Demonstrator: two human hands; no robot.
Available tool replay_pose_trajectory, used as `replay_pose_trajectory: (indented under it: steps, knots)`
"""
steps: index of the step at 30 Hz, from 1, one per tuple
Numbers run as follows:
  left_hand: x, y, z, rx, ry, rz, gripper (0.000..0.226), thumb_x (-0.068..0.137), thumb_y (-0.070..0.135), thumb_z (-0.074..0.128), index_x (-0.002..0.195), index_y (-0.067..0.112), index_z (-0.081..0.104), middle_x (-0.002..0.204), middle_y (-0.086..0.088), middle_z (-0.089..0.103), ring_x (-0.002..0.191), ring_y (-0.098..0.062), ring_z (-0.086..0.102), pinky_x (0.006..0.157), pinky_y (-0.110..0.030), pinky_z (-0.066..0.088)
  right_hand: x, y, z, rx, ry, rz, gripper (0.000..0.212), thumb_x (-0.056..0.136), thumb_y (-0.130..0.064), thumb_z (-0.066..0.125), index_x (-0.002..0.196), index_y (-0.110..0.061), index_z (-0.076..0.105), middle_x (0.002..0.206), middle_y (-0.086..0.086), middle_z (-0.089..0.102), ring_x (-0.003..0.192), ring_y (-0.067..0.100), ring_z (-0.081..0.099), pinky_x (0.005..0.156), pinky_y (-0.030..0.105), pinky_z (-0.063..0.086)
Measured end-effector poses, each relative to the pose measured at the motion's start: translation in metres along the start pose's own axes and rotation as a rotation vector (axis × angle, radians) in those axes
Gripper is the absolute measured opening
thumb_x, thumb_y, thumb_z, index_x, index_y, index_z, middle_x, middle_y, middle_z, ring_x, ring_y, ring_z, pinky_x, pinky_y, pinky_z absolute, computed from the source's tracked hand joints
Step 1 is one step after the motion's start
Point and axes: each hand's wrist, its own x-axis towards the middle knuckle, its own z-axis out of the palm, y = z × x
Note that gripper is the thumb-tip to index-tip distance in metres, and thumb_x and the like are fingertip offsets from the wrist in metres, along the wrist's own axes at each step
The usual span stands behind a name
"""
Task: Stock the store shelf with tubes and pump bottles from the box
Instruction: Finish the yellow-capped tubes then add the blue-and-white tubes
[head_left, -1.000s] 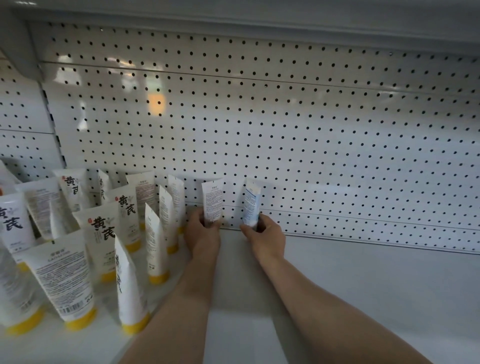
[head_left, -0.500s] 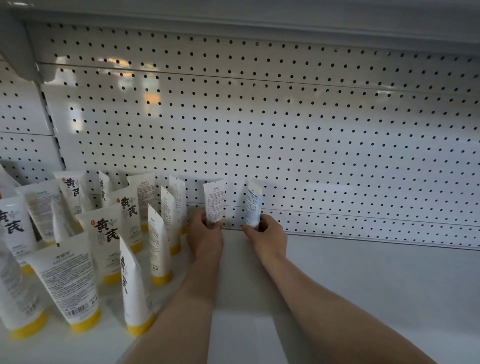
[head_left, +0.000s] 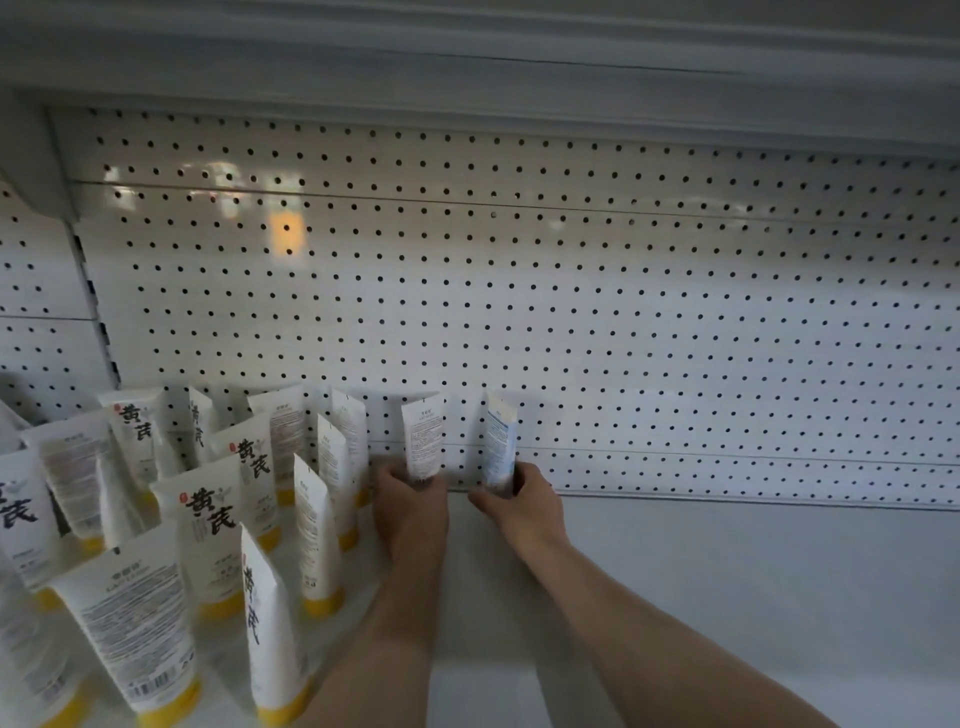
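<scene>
Left of our hands, w/ yellow caps down, the stocked tubes (head_left: 218, 525) stand on the shelf (head_left: 727, 597). Our left hand (head_left: 410, 512) grips a white tube (head_left: 423, 435) upright by the pegboard (head_left: 571, 312); just beside it, right hand (head_left: 522, 506) grips a blue-edged tube (head_left: 500, 444), prob. touching the back panel.

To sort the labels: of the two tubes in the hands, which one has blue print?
The tube in the right hand: its label has blue print, while the left hand holds a tube with only grey text.
</scene>
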Motion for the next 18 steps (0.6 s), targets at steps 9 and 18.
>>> replay_pose_trajectory:
  steps: [9,18]
  knots:
    - [-0.007,0.001,-0.003,0.042,0.049,0.043,0.067,0.082,0.018,0.073,0.139,0.003,0.040,0.127,-0.017,0.059,0.114,-0.037,0.058,0.091,-0.041,0.046,-0.034,-0.006,-0.026,-0.045,-0.065,0.158,0.086,0.077,-0.038,0.080,0.150,-0.019,0.039,0.147,-0.002,0.048,0.123,0.014,0.052,0.087,0.019,0.038]
    - [-0.079,0.020,-0.009,0.180,-0.047,-0.046,0.084,0.075,0.029,0.082,0.137,-0.006,0.038,0.138,-0.025,0.041,0.128,-0.038,0.042,0.106,-0.044,0.040,-0.080,0.001,-0.085,-0.010,0.031,0.232,0.073,0.084,-0.044,0.074,0.145,-0.016,0.046,0.143,0.002,0.053,0.129,0.019,0.052,0.105,0.031,0.042]
